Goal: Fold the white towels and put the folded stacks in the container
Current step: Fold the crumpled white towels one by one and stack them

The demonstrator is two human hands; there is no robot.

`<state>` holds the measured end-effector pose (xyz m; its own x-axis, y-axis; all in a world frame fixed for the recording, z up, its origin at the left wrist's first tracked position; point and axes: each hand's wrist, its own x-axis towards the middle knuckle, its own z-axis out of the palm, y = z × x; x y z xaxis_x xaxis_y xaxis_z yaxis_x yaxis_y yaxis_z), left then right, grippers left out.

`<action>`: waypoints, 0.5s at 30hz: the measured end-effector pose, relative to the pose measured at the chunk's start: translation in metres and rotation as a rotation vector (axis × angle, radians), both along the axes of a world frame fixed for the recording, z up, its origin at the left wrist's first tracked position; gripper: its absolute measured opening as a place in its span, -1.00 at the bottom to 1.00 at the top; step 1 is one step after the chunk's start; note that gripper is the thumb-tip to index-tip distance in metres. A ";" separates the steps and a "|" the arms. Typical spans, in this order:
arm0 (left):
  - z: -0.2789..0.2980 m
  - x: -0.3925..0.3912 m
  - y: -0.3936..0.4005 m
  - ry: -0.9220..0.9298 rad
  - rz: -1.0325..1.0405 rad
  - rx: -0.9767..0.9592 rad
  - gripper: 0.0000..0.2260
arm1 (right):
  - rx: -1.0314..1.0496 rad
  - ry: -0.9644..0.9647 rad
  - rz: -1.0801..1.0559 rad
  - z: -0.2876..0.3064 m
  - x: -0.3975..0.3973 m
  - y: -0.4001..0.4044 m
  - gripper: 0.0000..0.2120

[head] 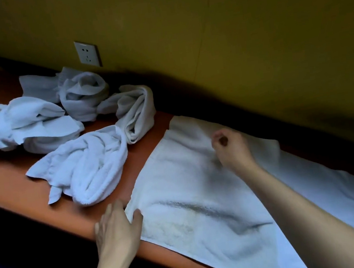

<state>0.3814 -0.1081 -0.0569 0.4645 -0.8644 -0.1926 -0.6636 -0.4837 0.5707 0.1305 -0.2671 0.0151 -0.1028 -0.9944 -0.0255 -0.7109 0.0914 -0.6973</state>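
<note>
**Towel spread flat, both hands on it**

A white towel [193, 191] lay spread across the orange shelf [6, 182] at lower right. The left hand [117, 230] pinched its near corner, thumb on top. The right hand [230, 146], fingers curled, gripped its far edge. Crumpled towels [74, 130] sat upper left below a wall socket [87, 53].

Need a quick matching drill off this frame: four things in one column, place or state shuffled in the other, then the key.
Things
1. spread towel
2. crumpled towels
3. wall socket
4. left hand

Place or state
A. on the yellow wall above the table
B. laid flat under both hands
C. gripping the flat towel's near corner
D. bunched and unfolded, left part of the table

Pairs: 1-B, 2-D, 3-A, 4-C

The right hand is curled on the towel's far part; no container is in view.
</note>
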 end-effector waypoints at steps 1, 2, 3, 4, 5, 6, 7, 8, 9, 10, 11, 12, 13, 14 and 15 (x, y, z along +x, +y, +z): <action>0.000 0.002 0.001 0.017 -0.002 -0.007 -0.82 | -0.002 0.013 0.010 0.000 0.007 -0.018 -0.88; 0.002 0.004 0.000 0.046 -0.003 -0.012 -0.80 | -0.001 0.022 0.019 -0.003 0.013 -0.036 -0.86; 0.004 0.007 0.000 0.082 0.000 -0.013 -0.77 | -0.004 0.032 0.031 -0.007 0.019 -0.054 -0.83; 0.006 0.010 -0.002 0.114 0.004 -0.005 -0.77 | -0.004 0.045 0.042 -0.012 0.024 -0.071 -0.79; 0.008 0.013 -0.003 0.139 0.005 0.005 -0.79 | 0.007 0.044 0.048 -0.018 0.029 -0.087 -0.73; 0.009 0.015 -0.004 0.158 0.001 0.014 -0.79 | 0.024 0.039 0.050 -0.023 0.034 -0.101 -0.66; 0.009 0.016 -0.004 0.169 -0.005 0.022 -0.80 | 0.040 0.047 0.059 -0.030 0.038 -0.114 -0.60; 0.009 0.017 -0.005 0.172 -0.011 0.030 -0.80 | 0.058 0.080 0.079 -0.036 0.043 -0.126 -0.55; 0.009 0.017 -0.007 0.170 -0.015 0.042 -0.80 | 0.082 0.135 0.103 -0.042 0.047 -0.136 -0.51; 0.008 0.018 -0.008 0.162 -0.017 0.056 -0.79 | 0.104 0.197 0.126 -0.047 0.050 -0.145 -0.51; 0.006 0.018 -0.009 0.147 -0.019 0.068 -0.77 | 0.111 0.254 0.140 -0.052 0.052 -0.151 -0.54; 0.006 0.018 -0.010 0.130 -0.023 0.078 -0.74 | 0.107 0.291 0.137 -0.055 0.053 -0.156 -0.60; 0.006 0.017 -0.011 0.111 -0.029 0.082 -0.72 | 0.094 0.309 0.123 -0.057 0.052 -0.160 -0.68; 0.005 0.016 -0.011 0.094 -0.035 0.083 -0.71 | 0.073 0.317 0.105 -0.058 0.051 -0.163 -0.73; 0.005 0.016 -0.011 0.083 -0.039 0.079 -0.72 | 0.042 0.320 0.090 -0.058 0.049 -0.166 -0.77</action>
